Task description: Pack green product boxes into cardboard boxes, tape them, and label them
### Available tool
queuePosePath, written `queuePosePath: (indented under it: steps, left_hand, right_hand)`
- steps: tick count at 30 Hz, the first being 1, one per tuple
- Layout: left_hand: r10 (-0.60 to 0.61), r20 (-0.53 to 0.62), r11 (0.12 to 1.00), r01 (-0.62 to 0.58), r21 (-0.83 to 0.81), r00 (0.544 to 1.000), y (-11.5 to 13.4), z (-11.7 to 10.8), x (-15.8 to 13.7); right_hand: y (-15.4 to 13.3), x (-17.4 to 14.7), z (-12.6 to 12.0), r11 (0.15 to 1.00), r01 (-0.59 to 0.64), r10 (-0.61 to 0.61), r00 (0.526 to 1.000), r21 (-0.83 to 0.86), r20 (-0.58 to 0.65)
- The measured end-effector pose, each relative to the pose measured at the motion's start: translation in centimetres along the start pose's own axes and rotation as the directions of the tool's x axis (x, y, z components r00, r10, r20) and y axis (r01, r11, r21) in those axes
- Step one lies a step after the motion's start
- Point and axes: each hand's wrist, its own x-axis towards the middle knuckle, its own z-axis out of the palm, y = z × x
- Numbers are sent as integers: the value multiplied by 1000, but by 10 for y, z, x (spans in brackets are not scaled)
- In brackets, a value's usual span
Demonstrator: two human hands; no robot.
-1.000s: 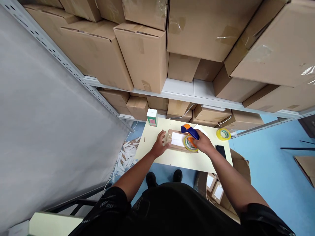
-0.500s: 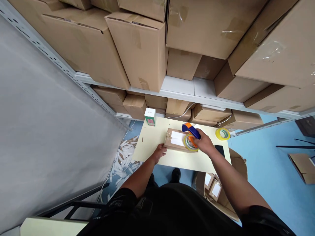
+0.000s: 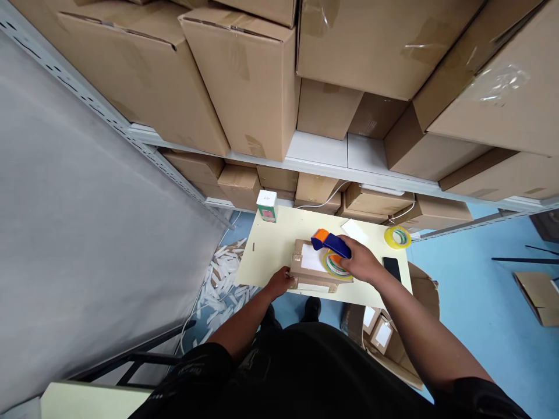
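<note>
A small brown cardboard box (image 3: 297,269) with a white label on top is near the front edge of the pale table (image 3: 266,250). My left hand (image 3: 279,283) grips its left front corner. My right hand (image 3: 360,260) is closed round a blue and orange tape dispenser (image 3: 336,244), which carries a roll of clear yellowish tape and covers the box's right part. Below the box's front edge shows more cardboard with a pale strip (image 3: 312,287); whether this is its side or another box, I cannot tell.
On the table are a green and white carton (image 3: 267,206), a white paper (image 3: 354,231), a yellow tape roll (image 3: 397,237) and a black phone (image 3: 392,268). Shelves of cardboard boxes (image 3: 244,87) rise behind. A large open carton (image 3: 423,297) with labelled boxes stands right; paper scraps (image 3: 222,279) litter the floor left.
The cardboard box has come closer to me, and more cardboard now shows below its front edge. My right hand and the dispenser have moved slightly towards me, uncovering the white paper.
</note>
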Motion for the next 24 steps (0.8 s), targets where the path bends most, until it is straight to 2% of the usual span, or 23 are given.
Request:
queuePosePath:
  steps: [2, 5, 8, 10, 14, 17, 20, 24]
  left_hand:
    - [2, -39, 997, 1, 83, 999, -4, 2, -6]
    - [-24, -91, 987, 38, 156, 996, -3, 5, -9]
    - [-59, -140, 977, 86, 193, 988, 7, 4, -6]
    - [-20, -169, 969, 61, 241, 985, 15, -3, -2]
    - [119, -107, 972, -94, 215, 987, 33, -27, 2]
    - [234, -115, 972, -234, 14, 966, 50, -48, -1]
    - [369, -169, 907, -394, -152, 914, 74, -60, -10]
    - [474, -75, 872, -480, -99, 877, 111, -60, -23]
  right_hand:
    - [0, -6, 11, 1000, 17, -16, 999, -10, 42]
    - [4, -14, 28, 997, 44, -43, 999, -58, 11]
    - [4, -16, 36, 983, 111, -116, 993, -148, -25]
    - [2, -14, 37, 960, 170, -178, 984, -221, -17]
    - [-1, -7, 35, 893, 247, -253, 967, -376, 36]
    - [10, -5, 39, 866, 255, -252, 965, -430, 66]
    - [28, -7, 46, 879, 252, -255, 966, -405, 48]
    - [40, -10, 50, 875, 267, -283, 959, -404, 21]
